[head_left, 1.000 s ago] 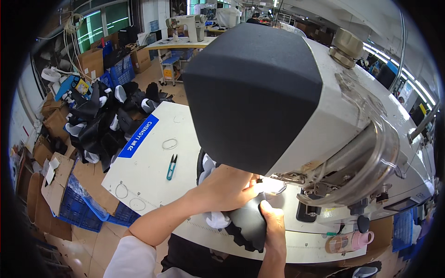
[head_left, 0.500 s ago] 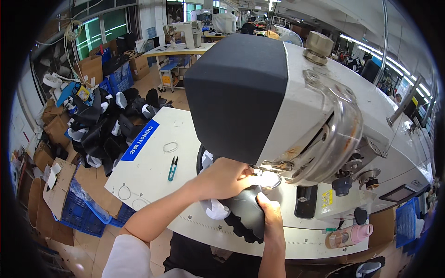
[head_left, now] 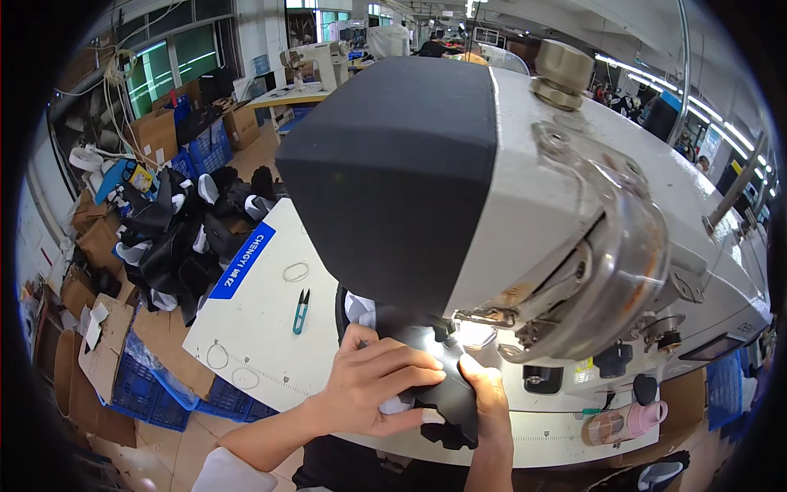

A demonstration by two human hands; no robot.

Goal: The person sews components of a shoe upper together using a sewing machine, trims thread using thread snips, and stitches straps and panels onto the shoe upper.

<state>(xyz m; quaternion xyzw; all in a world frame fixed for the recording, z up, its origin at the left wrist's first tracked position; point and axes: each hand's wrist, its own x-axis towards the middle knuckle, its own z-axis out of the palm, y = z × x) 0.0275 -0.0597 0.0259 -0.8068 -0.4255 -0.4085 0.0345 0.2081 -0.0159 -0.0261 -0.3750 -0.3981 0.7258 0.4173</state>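
Closest to you, near the middle of the bench's (head_left: 246, 324) near edge, your right hand (head_left: 485, 389) is clamped on the right side of the black piece (head_left: 461, 402), thumb on top, likely to steer it and stop it slipping sideways. The piece lies between your hands, touching both, its scalloped end toward you and its far end close under the machine head. Your left hand (head_left: 385, 373) lies over its left part, fingers spread across the top and thumb by the scalloped end, seemingly to keep it flat; its underside is hidden, so you cannot tell whether it grips or only presses. White lining (head_left: 358, 307) shows past your left fingers.

Toward the bench's near right corner, a pink-topped bottle (head_left: 625, 423) lies on its side, well apart from the work. The sewing machine (head_left: 533, 189) looms over the piece, its lamp lighting the spot just past your fingers. Left of it, the teal snips (head_left: 301, 313) lie within easy reach, probably for that reason, with a thread loop (head_left: 295, 271) farther back. Beyond the bench's left edge sits a heap of black-and-white pieces (head_left: 176, 238).
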